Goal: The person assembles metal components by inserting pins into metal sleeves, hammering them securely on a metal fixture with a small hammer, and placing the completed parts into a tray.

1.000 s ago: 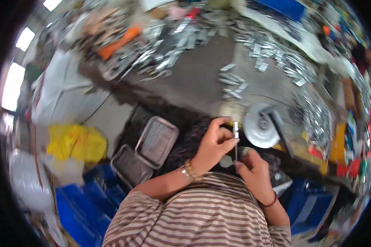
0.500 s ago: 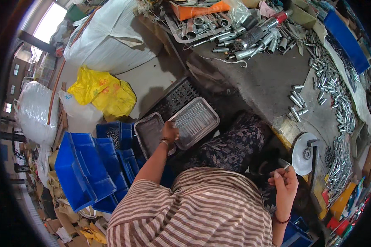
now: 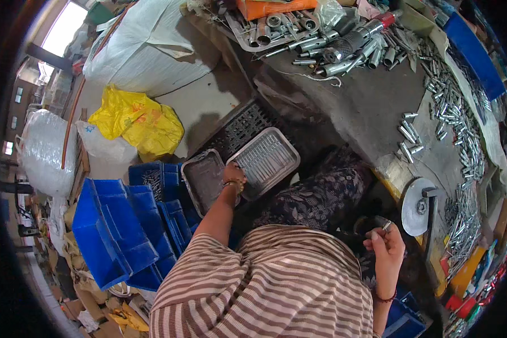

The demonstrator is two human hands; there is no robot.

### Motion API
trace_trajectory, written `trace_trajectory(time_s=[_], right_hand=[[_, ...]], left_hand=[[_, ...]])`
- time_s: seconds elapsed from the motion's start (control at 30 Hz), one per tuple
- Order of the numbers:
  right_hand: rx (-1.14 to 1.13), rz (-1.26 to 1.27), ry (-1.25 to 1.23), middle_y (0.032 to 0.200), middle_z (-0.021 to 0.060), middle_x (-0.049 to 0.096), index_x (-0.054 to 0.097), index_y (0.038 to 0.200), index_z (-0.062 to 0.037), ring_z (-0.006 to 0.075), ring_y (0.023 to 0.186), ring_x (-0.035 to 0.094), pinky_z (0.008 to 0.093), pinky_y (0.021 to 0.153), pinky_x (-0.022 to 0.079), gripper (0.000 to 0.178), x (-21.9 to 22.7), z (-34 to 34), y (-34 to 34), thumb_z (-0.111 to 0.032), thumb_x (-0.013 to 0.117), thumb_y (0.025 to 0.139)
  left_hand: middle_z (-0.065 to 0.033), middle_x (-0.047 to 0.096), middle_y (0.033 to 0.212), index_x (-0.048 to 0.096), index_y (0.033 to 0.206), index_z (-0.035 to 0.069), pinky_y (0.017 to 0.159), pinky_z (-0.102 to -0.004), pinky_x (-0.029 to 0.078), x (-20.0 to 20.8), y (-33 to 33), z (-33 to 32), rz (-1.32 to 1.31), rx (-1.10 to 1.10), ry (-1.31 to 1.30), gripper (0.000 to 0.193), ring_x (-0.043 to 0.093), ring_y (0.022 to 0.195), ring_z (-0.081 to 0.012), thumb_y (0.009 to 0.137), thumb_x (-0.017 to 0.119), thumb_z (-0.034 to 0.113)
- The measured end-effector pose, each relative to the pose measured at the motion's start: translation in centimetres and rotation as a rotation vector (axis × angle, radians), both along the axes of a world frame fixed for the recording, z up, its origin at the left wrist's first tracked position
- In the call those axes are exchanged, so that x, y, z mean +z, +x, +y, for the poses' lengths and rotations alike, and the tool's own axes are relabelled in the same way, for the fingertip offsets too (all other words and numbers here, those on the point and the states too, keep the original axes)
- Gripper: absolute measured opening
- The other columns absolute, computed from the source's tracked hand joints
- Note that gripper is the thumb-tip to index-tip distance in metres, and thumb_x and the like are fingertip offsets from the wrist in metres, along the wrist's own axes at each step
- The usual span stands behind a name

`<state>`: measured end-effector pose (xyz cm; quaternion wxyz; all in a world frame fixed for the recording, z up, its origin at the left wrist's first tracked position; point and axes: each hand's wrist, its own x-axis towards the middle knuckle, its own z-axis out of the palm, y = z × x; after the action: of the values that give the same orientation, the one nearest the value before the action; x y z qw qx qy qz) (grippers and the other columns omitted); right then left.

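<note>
Looking down from the head camera, I see a seated person in a brown-and-cream striped shirt [image 3: 265, 276] and dark patterned trousers [image 3: 315, 197]. The left hand [image 3: 235, 173] reaches forward to where two metal trays meet, its fingers bent down over the near edge of the right-hand tray [image 3: 276, 179], which carries rows of slim silver parts [image 3: 263, 159]; I cannot tell whether those fingers grip anything. The left-hand tray [image 3: 201, 176], darker inside, lies just beside it, and a black perforated crate [image 3: 239, 129] shows behind both. The right hand [image 3: 387, 248] is raised near the workbench [image 3: 349, 93], fingers curled, with a short silver piece [image 3: 387, 225] pinched at the fingertips. Close by, at the bench's edge, I find a round pale disc [image 3: 412, 211] with a dark bar across it. Blue bins [image 3: 110, 236] stand to the person's left, below a yellow bag [image 3: 143, 123].
</note>
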<state>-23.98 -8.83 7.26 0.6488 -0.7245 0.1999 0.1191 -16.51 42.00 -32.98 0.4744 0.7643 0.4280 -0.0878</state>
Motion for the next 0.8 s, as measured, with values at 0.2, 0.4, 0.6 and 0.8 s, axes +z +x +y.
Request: trace_trajectory(time_s=[0.2,0.4,0.6,0.8], right_hand=[[0.064,-0.037,-0.034,0.090,0.0038,0.068,0.064,0.107,0.0042,0.0084,0.080,0.065,0.0257,0.072,0.054,0.011,-1.2,-0.3,-0.1,-0.001,0.065,0.098],[0.100,-0.145,-0.066,0.084,0.0064,0.067,0.065,0.107,0.0024,0.0076,0.075,0.060,0.0271,0.067,0.051,0.015,-2.0,-0.9,-0.8,-0.006,0.071,0.096],[0.091,-0.232,-0.253,0.083,0.0156,0.064,0.065,0.107,0.0016,0.0195,0.067,0.059,0.0330,0.064,0.050,0.020,-0.6,-1.3,-1.4,-0.011,0.073,0.093],[0.055,-0.480,-0.412,0.092,0.0184,0.067,0.066,0.105,-0.0005,0.0378,0.082,0.067,0.0417,0.069,0.054,0.021,1.1,-4.7,-3.0,-0.014,0.075,0.091]], left_hand=[[-0.0065,0.069,0.073,0.068,0.100,0.001,0.056,-0.0370,0.051,4.9,1.7,-0.5,-0.378,-0.097,-0.016,0.024,0.067,0.063,-0.0191,0.095,0.072,0.024],[-0.0028,0.066,0.073,0.068,0.099,0.004,0.059,-0.0271,0.049,30.0,9.5,-19.0,-0.869,-0.310,-0.019,0.010,0.061,0.062,-0.0131,0.098,0.071,0.014],[-0.0056,0.067,0.105,0.068,0.104,0.004,0.072,-0.0310,0.053,40.8,12.0,-33.8,-1.160,-1.243,0.158,0.017,0.065,0.089,-0.0183,0.089,0.075,0.007],[-0.0096,0.067,0.108,0.066,0.103,0.008,0.089,-0.0432,0.052,40.3,13.8,-39.5,-1.095,-1.510,0.404,0.023,0.062,0.106,-0.0330,0.082,0.074,0.011]])
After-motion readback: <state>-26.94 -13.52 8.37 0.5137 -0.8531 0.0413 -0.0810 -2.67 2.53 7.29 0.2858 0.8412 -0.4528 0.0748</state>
